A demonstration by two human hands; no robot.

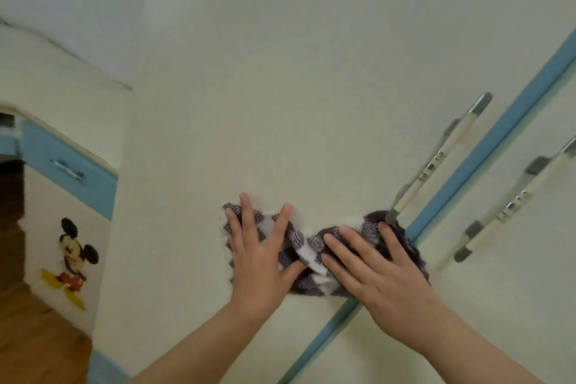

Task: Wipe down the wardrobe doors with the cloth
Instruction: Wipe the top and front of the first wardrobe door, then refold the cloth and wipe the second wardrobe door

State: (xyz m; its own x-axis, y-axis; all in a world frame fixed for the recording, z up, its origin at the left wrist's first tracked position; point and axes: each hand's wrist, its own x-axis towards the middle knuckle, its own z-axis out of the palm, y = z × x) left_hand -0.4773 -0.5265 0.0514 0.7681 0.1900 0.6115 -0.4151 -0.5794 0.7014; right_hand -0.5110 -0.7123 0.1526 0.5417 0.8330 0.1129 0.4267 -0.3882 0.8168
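Observation:
A purple-and-white checked cloth [307,245] is spread flat against the cream wardrobe door [280,103]. My left hand [261,256] lies on the cloth's left part with fingers spread, palm pressing it to the door. My right hand [377,268] presses the cloth's right part the same way, just below the lower end of the door's long handle [436,162]. The cloth's right edge reaches the blue strip [486,140] between the two doors.
A second cream door [530,290] with its own bar handle [514,199] lies right of the blue strip. To the left stands a cream cabinet with a blue drawer [65,168] and a cartoon mouse sticker [73,256]. Wooden floor [34,337] shows at lower left.

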